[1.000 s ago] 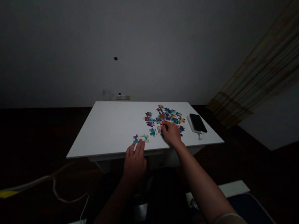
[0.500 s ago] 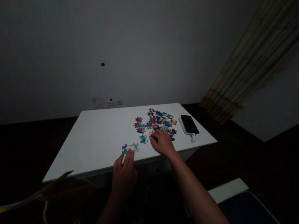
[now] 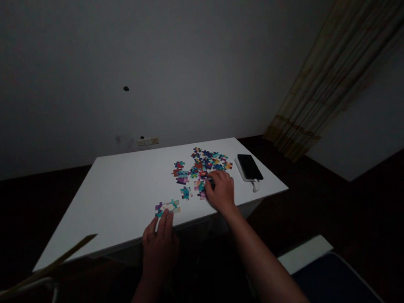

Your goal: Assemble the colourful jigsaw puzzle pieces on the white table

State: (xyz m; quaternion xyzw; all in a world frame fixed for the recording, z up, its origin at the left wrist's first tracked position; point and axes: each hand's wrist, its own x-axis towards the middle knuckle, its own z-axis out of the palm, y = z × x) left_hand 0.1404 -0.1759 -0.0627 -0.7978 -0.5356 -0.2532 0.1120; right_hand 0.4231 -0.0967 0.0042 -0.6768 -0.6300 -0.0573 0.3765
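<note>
Near the front edge of the white table (image 3: 121, 196), a small strip of joined jigsaw pieces (image 3: 173, 206) lies flat, purple, white and teal. My left hand (image 3: 161, 237) rests its outstretched fingertips on its lower edge. My right hand (image 3: 222, 190) is over the front right of a loose heap of jigsaw pieces (image 3: 206, 158). Its fingers are bent, with a dark gap between thumb and forefinger, and it covers some of the pieces. A single teal piece (image 3: 185, 193) lies between the two hands, apart from the heap.
A black phone (image 3: 250, 167) lies on a white object with a short white cable (image 3: 255, 185), right of the heap. A few pieces (image 3: 180, 173) form a group at the heap's left. Below right is a dark blue seat (image 3: 333, 279). The room is dim.
The view has turned, so the table appears shifted left. My right hand has moved right over the heap, uncovering pink and purple pieces. My left hand stays at the joined strip.
</note>
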